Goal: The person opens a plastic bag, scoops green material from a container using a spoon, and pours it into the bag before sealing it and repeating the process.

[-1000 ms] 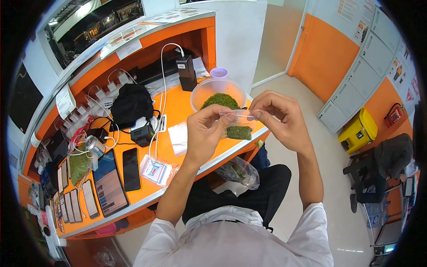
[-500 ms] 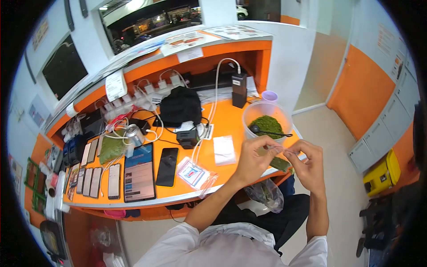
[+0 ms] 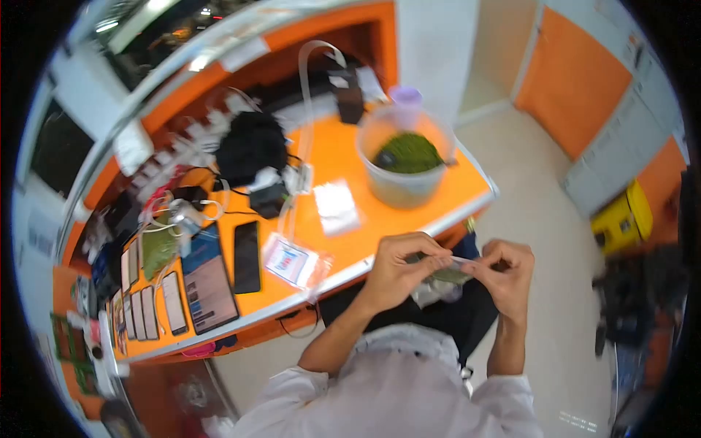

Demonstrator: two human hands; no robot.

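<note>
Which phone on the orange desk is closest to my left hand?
The black rectangular phone with the dark screen, right of the large dark-framed tablet; the other phones lie left of it, farther from your left hand.

You're in a pale, greyish-white top (image 3: 409,398) here, bunching into folds at the front, loose sleeves (image 3: 292,394) ending near your elbows, black trousers (image 3: 476,321) below, left hand (image 3: 401,274) and right hand (image 3: 509,276) both bare!

Tub (image 3: 404,191), obstacle; dk. handle (image 3: 450,162) past R rim. R of tub: bare counter (image 3: 471,177), passable. Front: bare strip, then fingers (image 3: 418,244) w/ baggie (image 3: 451,274) beyond edge. L: narrow gap, then wht. packets (image 3: 336,209). Behind: purple cup (image 3: 406,95); behind-L: blk. box (image 3: 349,101).
</note>
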